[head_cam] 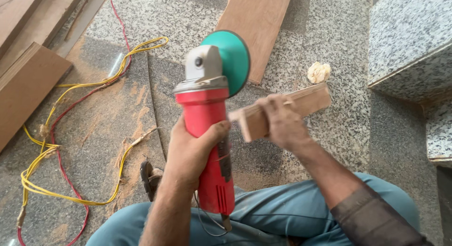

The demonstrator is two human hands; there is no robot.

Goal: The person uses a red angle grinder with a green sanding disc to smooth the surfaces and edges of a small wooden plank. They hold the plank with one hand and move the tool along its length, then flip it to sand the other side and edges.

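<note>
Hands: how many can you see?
2. The left hand grips the red grinder; the right hand holds a wood piece beside its green disc.

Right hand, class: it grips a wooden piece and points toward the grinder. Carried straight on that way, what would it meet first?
Probably the red angle grinder, held in the left hand. The right hand points its wooden piece leftward, its near end almost at the grinder's body below the green disc. Depth is uncertain.

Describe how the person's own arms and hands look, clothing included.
Both hands are bare, no gloves or rings visible. The left hand and its forearm are uncovered. The right hand leads to a dark brown sleeve pushed up near the elbow; skin looks dusty.
</note>
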